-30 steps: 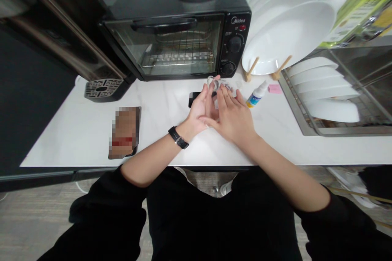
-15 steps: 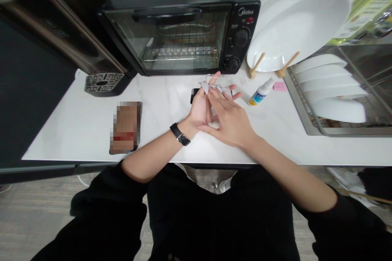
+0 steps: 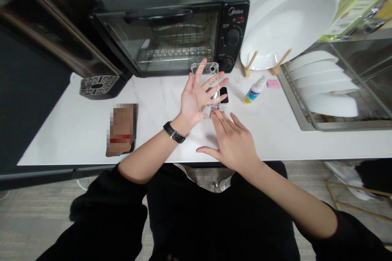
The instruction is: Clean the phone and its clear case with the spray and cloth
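Across the left hand (image 3: 192, 102), fingers splayed wide, lies a clear phone case (image 3: 208, 88) with rounded corners; at its near end, the right hand (image 3: 235, 142), fingers straight and thumb apart, touches a crumpled white cloth (image 3: 223, 107). Rightward stands a smooth spray bottle (image 3: 254, 91).

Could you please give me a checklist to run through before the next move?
1. Case supported: ok, on the left hand, fingers spread.
2. Wipe at the case: ok, under the right hand's fingertips, at the lower end.
3. Wipe flat: not ok, it looks crumpled.
4. Spray bottle apart from both hands: ok, on the counter.
5. Case free of smears: cannot tell, too small to see.
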A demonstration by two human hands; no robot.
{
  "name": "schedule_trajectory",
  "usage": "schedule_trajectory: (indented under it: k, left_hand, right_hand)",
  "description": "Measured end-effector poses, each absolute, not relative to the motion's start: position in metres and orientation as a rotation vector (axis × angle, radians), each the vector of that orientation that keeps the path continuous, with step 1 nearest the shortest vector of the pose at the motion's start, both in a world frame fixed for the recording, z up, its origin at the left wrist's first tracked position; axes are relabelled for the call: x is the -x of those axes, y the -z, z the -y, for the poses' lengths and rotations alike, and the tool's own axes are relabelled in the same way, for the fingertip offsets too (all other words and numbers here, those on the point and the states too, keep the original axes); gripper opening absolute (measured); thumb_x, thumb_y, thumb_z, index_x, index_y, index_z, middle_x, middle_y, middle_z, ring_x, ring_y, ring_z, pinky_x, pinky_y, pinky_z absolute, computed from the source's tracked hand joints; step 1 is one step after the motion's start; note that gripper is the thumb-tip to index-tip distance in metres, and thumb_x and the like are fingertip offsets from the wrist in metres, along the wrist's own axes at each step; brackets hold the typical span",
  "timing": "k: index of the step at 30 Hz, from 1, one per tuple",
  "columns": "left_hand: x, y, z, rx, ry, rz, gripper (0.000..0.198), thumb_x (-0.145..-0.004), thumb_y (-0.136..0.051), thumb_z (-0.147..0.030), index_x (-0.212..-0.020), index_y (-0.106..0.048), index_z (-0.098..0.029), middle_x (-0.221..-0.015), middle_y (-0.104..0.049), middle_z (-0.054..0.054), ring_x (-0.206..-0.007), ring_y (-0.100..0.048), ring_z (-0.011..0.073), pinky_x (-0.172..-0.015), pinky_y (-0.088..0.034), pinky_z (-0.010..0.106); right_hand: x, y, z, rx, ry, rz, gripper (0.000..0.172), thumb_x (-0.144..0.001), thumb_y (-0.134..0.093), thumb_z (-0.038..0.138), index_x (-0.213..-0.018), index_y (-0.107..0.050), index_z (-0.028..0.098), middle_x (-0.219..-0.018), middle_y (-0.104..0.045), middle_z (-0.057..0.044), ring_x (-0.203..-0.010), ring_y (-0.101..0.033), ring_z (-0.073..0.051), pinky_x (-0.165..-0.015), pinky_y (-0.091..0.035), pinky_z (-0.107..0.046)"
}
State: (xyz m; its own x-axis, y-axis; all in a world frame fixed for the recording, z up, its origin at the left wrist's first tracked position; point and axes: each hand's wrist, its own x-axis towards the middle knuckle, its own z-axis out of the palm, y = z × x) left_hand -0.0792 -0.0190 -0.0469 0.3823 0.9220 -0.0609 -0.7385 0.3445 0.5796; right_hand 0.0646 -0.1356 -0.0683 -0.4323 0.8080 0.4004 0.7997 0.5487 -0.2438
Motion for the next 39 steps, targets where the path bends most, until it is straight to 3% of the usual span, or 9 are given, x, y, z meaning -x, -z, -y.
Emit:
schedule_trajectory:
  k: [7,11,17,25,32,39]
  left_hand:
    - [0.080,0.046,0.022,-0.561,-1.119,-0.463,0.060,-0.115,-0.032,-0.064,-0.172,-0.033,-0.047,-0.162,-0.063,0.004,-0.163,-0.046,0.0354,-0.130,-0.041,0.064]
    - [0.074,0.049,0.024,-0.508,-1.076,-0.432,0.060,-0.116,-0.032,-0.060,-0.174,-0.032,-0.045,-0.159,-0.067,0.004,-0.162,-0.047,0.0355,-0.133,-0.038,0.065]
    - [0.061,0.047,0.024,-0.418,-1.122,-0.466,0.059,-0.118,-0.029,-0.044,-0.175,-0.034,-0.029,-0.164,-0.062,0.001,-0.167,-0.041,0.0255,-0.138,-0.036,0.048]
    - [0.054,0.047,0.029,-0.371,-1.163,-0.447,0.062,-0.116,-0.017,-0.050,-0.174,-0.035,-0.038,-0.155,-0.069,0.003,-0.159,-0.052,0.0279,-0.134,-0.039,0.057]
    - [0.071,0.048,0.029,-0.428,-1.067,-0.444,0.060,-0.116,-0.026,-0.057,-0.174,-0.032,-0.043,-0.155,-0.069,0.009,-0.156,-0.055,0.0343,-0.130,-0.040,0.065]
    - [0.081,0.050,0.020,-0.489,-1.102,-0.378,0.059,-0.116,-0.026,-0.059,-0.174,-0.029,-0.046,-0.165,-0.061,0.007,-0.162,-0.048,0.0326,-0.133,-0.034,0.066]
  right_hand:
    - [-0.053,0.066,0.123,1.394,-0.038,2.227,0.107,-0.102,-0.036,0.086,-0.155,-0.053,-0.005,-0.164,-0.055,-0.032,-0.149,-0.062,-0.041,-0.129,-0.044,-0.060]
    - [-0.052,0.061,0.101,1.399,-0.069,2.211,0.111,-0.100,-0.036,0.088,-0.158,-0.050,-0.005,-0.167,-0.051,-0.033,-0.156,-0.054,-0.043,-0.132,-0.040,-0.062]
    - [-0.059,0.059,0.056,1.384,-0.135,2.189,0.113,-0.098,-0.038,0.090,-0.167,-0.041,0.001,-0.175,-0.041,-0.031,-0.164,-0.041,-0.046,-0.136,-0.030,-0.067]
    - [-0.049,0.054,0.060,1.218,-0.202,2.309,0.112,-0.099,-0.045,0.087,-0.168,-0.039,-0.001,-0.177,-0.035,-0.030,-0.168,-0.035,-0.042,-0.141,-0.009,-0.066]
    - [-0.055,0.065,0.091,1.094,-0.245,2.298,0.110,-0.099,-0.047,0.087,-0.166,-0.043,0.000,-0.174,-0.043,-0.028,-0.167,-0.038,-0.038,-0.141,-0.018,-0.065]
    - [-0.066,0.064,0.131,1.099,-0.238,2.354,0.098,-0.101,-0.052,0.079,-0.163,-0.048,0.004,-0.169,-0.051,-0.027,-0.158,-0.053,-0.039,-0.137,-0.029,-0.067]
